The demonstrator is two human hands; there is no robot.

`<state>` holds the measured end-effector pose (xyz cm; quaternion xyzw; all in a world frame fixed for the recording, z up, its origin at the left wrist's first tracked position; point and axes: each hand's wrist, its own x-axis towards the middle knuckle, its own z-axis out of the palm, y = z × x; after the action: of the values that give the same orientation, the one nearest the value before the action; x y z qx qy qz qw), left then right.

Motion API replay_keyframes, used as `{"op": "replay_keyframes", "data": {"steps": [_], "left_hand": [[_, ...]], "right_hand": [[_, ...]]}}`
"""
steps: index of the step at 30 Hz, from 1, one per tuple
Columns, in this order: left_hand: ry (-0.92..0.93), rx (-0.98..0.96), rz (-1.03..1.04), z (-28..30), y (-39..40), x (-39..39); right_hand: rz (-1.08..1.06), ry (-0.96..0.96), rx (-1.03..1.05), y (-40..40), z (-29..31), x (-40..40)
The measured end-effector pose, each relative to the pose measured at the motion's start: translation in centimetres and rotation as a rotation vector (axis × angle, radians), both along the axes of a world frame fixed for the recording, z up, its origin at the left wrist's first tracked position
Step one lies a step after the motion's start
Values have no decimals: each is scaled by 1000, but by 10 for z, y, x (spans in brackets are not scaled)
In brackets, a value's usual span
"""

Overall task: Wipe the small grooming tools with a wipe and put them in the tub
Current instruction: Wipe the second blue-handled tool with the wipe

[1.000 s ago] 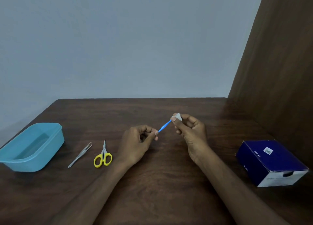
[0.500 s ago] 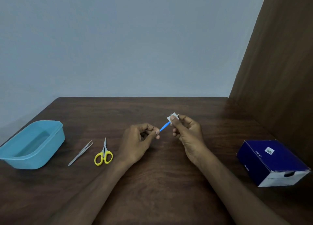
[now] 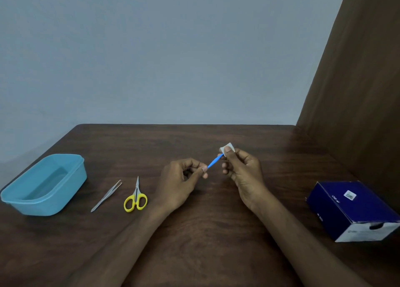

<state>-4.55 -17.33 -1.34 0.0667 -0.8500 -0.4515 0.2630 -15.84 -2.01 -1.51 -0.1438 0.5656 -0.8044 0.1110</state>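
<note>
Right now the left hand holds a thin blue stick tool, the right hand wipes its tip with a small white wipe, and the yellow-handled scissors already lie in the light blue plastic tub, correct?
Not quite: the head view shows the yellow-handled scissors on the dark wooden table, beside the light blue plastic tub. The rest holds.

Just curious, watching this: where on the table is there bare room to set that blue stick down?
Bare wood lies between the right hand and the navy box, and along the far edge. It is crowded left: tub, tweezers, scissors.
</note>
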Motion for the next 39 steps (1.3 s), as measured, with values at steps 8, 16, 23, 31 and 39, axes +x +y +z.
{"op": "replay_keyframes", "data": {"steps": [8,16,23,31,39], "left_hand": [[24,28,2,0,0,-1],[46,66,19,0,0,-1],[12,135,-22,-1,2,-2],[43,122,-20,0,-1,-1],[37,163,-23,2,2,-1]], "right_hand": [[74,52,71,0,1,7],[92,127,116,-3,-3,9],[-20,83,22,-2,-1,0],[98,113,117,-4,-4,10],[31,100,68,-6,3,11]]}}
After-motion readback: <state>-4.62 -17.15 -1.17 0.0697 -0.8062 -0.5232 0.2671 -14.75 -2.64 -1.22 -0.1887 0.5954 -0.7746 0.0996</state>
